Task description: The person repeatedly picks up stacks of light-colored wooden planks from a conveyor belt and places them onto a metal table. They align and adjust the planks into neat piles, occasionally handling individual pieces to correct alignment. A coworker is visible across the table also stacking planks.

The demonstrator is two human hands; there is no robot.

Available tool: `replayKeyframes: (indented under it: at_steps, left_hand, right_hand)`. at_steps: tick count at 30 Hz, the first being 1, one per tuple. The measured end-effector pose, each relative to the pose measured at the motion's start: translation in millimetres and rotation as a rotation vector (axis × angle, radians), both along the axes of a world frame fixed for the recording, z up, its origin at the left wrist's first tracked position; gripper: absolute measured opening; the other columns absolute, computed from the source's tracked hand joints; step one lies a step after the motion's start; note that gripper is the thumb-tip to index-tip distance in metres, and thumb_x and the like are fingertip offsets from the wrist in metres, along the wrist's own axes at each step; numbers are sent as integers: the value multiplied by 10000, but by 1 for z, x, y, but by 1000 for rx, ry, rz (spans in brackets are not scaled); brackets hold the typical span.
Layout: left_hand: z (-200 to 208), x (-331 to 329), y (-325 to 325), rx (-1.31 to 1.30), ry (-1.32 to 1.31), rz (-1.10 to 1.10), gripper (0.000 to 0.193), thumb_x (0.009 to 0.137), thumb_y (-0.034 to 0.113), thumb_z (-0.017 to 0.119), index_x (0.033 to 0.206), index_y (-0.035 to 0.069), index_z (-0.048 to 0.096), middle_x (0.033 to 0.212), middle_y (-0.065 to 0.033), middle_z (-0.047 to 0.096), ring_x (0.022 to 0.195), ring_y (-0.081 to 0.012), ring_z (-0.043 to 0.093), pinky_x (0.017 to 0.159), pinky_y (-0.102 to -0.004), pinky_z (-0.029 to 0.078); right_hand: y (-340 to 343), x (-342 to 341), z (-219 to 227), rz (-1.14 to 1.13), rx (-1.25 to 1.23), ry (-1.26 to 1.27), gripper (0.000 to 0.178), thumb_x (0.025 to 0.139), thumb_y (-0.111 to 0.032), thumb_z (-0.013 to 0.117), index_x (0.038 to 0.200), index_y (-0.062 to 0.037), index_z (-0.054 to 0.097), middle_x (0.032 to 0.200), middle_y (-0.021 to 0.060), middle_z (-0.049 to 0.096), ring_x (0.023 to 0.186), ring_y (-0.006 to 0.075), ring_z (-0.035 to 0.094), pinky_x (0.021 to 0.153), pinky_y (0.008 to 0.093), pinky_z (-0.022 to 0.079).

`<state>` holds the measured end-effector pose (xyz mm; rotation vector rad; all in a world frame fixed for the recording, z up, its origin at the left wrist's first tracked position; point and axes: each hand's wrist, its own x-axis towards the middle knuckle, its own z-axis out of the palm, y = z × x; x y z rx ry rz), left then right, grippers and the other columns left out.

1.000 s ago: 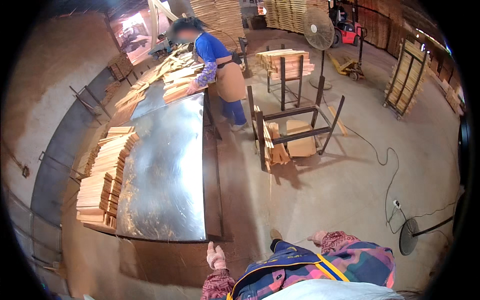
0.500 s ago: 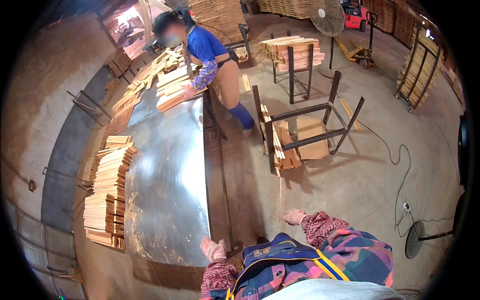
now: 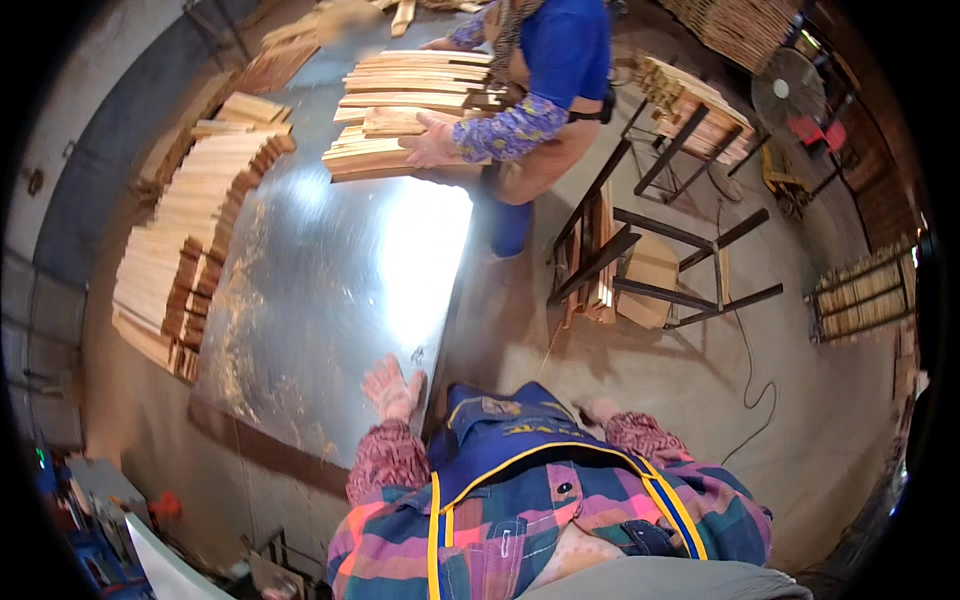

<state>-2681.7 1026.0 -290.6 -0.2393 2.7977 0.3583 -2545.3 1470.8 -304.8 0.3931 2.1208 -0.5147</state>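
Note:
My left hand (image 3: 392, 390), in a pale glove, is open with fingers spread at the near right corner of the shiny metal table (image 3: 300, 330). Nothing is in it. My right hand (image 3: 598, 408) is low beside my blue apron (image 3: 510, 415), away from the table; it looks empty with fingers loosely stretched, though slightly blurred. A long row of stacked wooden slats (image 3: 185, 235) lines the table's left side. Across the table, a co-worker in blue has gloved hands on a pile of wooden slats (image 3: 410, 95).
An upturned metal frame (image 3: 665, 285) holding slats stands on the floor to the right, with another slat-laden rack (image 3: 700, 110) behind it. Further off are a standing fan (image 3: 788, 88) and a yellow pallet jack (image 3: 785, 185). A cable (image 3: 750, 370) runs over the floor.
My view has moved closer to the table and turned. My left hand has come forward over the table corner, fingers spreading. The co-worker and the slat pile are now nearer along the table.

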Motion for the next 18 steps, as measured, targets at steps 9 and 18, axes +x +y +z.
replayKeyframes:
  at_steps: [9, 18]
  left_hand:
    - [-46, -31, -30, 69, 27, 159, 735, 995, 545, 376, 1571, 108, 247, 1623, -171, 234, 1501, -371, 170, 1217, -532, 59]
    - [-46, -30, -27, 219, 107, 295, 689, 1024, 508, 345, 1554, 72, 275, 1611, -166, 262, 1503, -335, 179, 1220, -505, 64]
  right_hand:
    - [-92, -177, 1, 449, -91, 675, 365, 937, -284, 607, 1281, -164, 626, 1177, 138, 675, 1002, 332, 669, 825, 399, 549]
    - [-122, -197, 62, 516, -285, 173, 258, 919, -296, 563, 1121, -185, 679, 1126, 123, 682, 1039, 325, 642, 862, 412, 509]
